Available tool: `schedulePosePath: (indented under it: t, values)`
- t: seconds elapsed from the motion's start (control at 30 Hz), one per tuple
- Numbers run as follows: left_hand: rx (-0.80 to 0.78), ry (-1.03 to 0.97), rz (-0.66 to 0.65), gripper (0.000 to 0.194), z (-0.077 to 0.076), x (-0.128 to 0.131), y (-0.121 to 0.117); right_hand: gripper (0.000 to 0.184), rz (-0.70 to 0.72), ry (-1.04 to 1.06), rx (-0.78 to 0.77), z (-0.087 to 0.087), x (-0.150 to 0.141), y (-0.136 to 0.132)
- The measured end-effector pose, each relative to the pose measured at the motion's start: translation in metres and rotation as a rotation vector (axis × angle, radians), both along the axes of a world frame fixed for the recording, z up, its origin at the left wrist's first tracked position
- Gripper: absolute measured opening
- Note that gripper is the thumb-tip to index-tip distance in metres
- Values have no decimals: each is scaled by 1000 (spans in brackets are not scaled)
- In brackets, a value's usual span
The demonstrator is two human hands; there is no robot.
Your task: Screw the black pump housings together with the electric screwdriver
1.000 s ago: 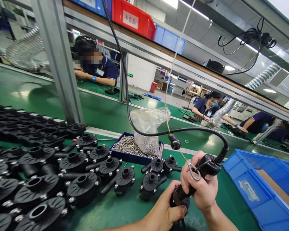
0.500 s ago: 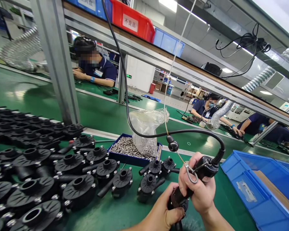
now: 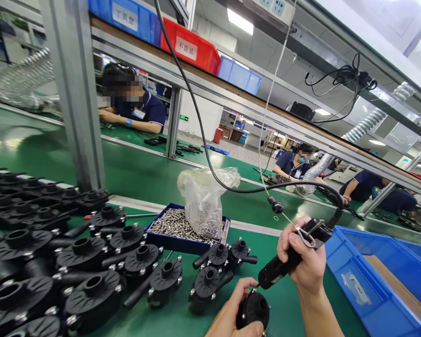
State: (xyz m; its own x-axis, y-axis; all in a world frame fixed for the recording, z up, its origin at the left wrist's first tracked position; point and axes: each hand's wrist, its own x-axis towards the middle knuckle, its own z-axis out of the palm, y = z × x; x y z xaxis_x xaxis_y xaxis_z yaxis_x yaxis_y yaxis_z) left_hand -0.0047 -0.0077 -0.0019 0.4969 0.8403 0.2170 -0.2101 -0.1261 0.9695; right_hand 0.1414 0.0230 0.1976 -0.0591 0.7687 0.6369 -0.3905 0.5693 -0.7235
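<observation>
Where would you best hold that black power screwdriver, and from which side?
Probably the black power screwdriver is best held around its upper barrel, from the right, where the right hand grips: it slants, its cable leaving the top end and its lower tip pointing at the held black pump, so this frees both ends.

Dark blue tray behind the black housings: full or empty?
Not empty: the tray holds a spread of loose metal screws with a plastic bag among them. Whether full, cannot tell; its depth is hidden.
</observation>
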Motion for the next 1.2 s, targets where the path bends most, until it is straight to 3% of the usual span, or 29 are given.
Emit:
schedulePosePath:
  t: [0.27, 0.47, 0.63, 0.9, 1.07, 1.2]
  values:
    - [-3, -15, -6, 85, 5, -1, -1, 30, -33, -68, -65, -10, -11, -3]
    - [-157, -151, -38, 97, 17, 6, -5, 29, 73, -45, -60, -13, -18, 1]
    - [-195, -192, -11, 89, 24, 8, -12, 30, 25, -62, -96, -14, -29, 0]
    - [-168, -229, 5, 88, 18, 9, -11, 31, -1, -57, -105, -16, -29, -2]
    - [-162, -196, 12, 96, 12, 8, -10, 29, 131, -37, -81, -17, -23, -1]
    - [-151, -177, 8, 98, 13, 6, -9, 28, 142, -32, -79, -18, -23, 1]
